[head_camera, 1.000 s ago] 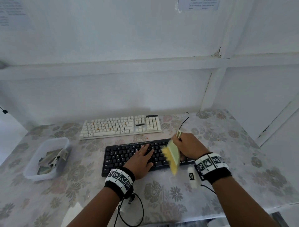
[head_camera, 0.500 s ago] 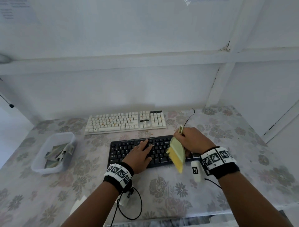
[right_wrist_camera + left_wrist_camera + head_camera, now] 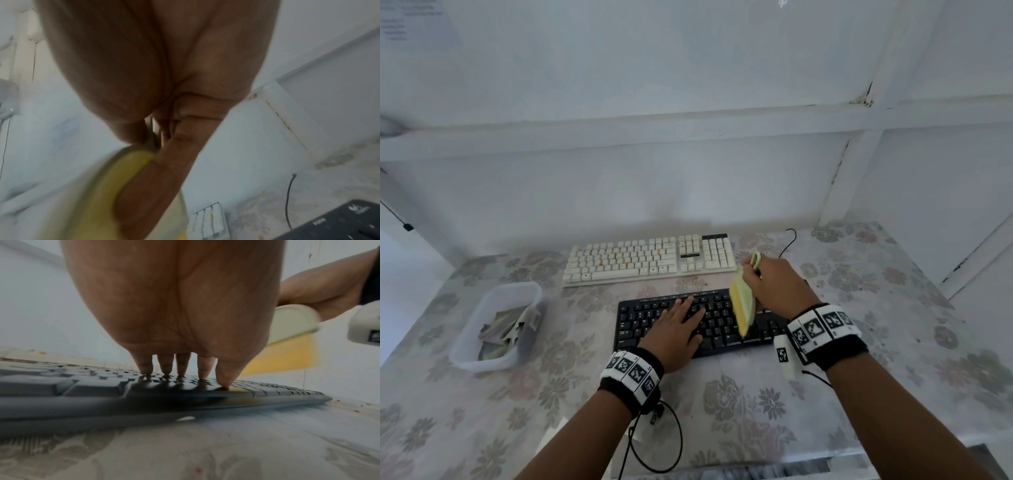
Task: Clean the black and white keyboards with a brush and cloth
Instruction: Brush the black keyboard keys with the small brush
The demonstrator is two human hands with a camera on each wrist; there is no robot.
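The black keyboard [image 3: 643, 318] lies near the table's front, and the white keyboard [image 3: 647, 258], speckled with orange crumbs, lies behind it. My left hand [image 3: 676, 325] rests flat on the black keys, fingers [image 3: 180, 365] straight and touching them. My right hand [image 3: 774, 284] grips the pale green handle of a brush [image 3: 742, 301] with yellow bristles. The brush hangs over the right part of the black keyboard [image 3: 267, 391], bristles [image 3: 281, 355] pointing down. The right wrist view is blurred, with the brush [image 3: 127, 178] under my curled fingers. No cloth is in view.
A clear plastic tub [image 3: 496, 325] with crumpled paper stands at the left. The floral tablecloth [image 3: 739, 401] covers the table, with white walls behind and to the right. A black cable [image 3: 789, 243] runs back from the keyboards. Crumbs [image 3: 702, 282] lie between the keyboards.
My right hand has carried the brush up and back, from the front part of the black keyboard toward its rear edge. My left hand has stayed on the keys.
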